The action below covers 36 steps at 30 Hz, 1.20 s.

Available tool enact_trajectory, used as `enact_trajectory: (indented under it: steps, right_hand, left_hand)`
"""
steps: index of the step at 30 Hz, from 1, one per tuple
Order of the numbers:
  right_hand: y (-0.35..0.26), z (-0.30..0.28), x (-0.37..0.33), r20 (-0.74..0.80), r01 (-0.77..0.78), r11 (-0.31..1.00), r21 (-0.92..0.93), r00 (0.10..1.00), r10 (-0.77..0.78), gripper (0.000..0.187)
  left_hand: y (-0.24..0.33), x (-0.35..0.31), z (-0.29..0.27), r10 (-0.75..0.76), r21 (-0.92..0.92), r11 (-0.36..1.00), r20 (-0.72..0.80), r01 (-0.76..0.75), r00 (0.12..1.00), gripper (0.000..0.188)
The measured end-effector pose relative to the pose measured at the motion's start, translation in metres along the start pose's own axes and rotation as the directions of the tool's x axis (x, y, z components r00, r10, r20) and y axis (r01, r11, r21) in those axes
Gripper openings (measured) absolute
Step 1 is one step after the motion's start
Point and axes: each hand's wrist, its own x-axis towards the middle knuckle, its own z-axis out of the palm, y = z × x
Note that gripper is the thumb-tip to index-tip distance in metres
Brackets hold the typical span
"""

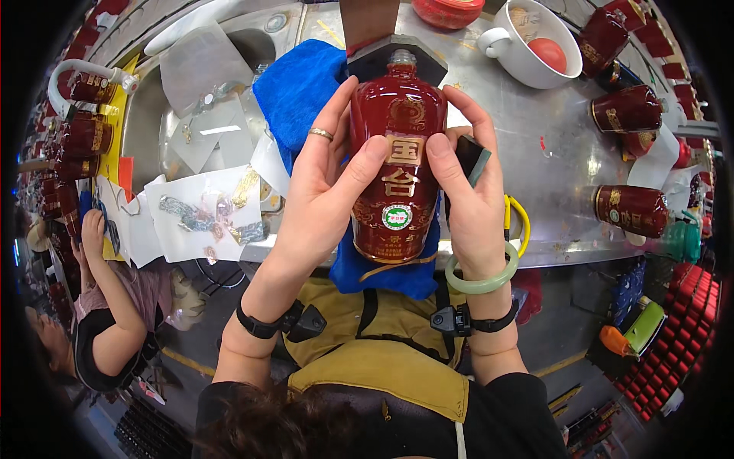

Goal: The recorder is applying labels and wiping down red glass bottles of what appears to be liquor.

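A dark red glass bottle (375, 183) with gold lettering and a round green-and-white sticker is held up in front of me, its clear neck pointing away. My left hand (325, 164) wraps its left side, thumb on the front. My right hand (470, 172) grips the opposite side, thumb likewise on the front; a dark flat piece with a grey-green edge (479, 166) shows against that palm. Under the bottle lies a blue cloth (419, 281), and another blue cloth (300, 90) is bunched to its left.
Left of me is a metal sink (145, 145) with white sheets (195, 218) bearing foil scraps. A white mug (535, 46) stands far right. Several red bottles (631, 210) line the right. A co-worker's arm (115, 287) reaches in at the left.
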Motion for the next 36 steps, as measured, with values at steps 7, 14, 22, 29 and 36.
enact_trajectory:
  steps: [7,14,22,29,36]
  right_hand:
    - [-0.0003,-0.0026,-0.0013,0.038,0.077,0.991,-0.11,0.997,-0.073,0.063]
    - [-0.0025,-0.0012,-0.0018,0.029,0.05,0.995,-0.09,0.998,-0.048,0.063]
    - [-0.0004,-0.0039,-0.0011,0.031,0.047,0.992,-0.118,0.999,-0.043,0.066]
    - [-0.0006,-0.0013,-0.0005,0.024,0.037,0.994,-0.106,0.999,-0.035,0.068]
    - [0.0024,-0.0053,0.0029,0.036,0.039,0.995,-0.091,0.999,-0.036,0.071]
  left_hand:
    - [0.0008,-0.0014,0.0029,0.006,0.006,1.0,0.0,-0.006,1.0,0.071]
    - [0.0002,-0.0011,0.0036,0.01,-0.014,1.0,0.0,-0.01,1.0,0.07]
    - [0.0007,-0.0026,0.0038,0.018,-0.013,1.0,0.009,-0.018,1.0,0.069]
    - [0.0015,-0.0027,0.0017,0.019,-0.021,1.0,0.016,-0.019,1.0,0.069]
    - [0.0026,-0.0016,0.0043,0.016,-0.006,1.0,0.014,-0.016,1.0,0.069]
